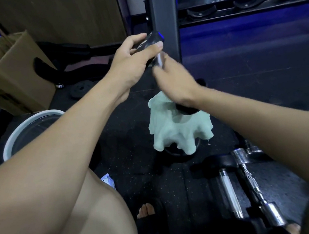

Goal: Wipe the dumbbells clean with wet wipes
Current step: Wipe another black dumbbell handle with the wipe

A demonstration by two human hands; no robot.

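Observation:
A small black dumbbell (153, 40) with a shiny metal handle is held up in front of me. My left hand (133, 60) grips its upper black end. My right hand (174, 81) wraps around the handle just below, blurred, with a pale green cloth (179, 129) hanging from under it. The dumbbell's lower black end (186, 110) shows beneath my right wrist, partly draped by the cloth.
Two chrome dumbbell bars (249, 178) lie on the black rubber floor at lower right. A white basin (30, 125) sits at left beside a cardboard box (12, 70). A dark rack (243, 3) stands behind. My knee and sandalled feet (145, 210) are below.

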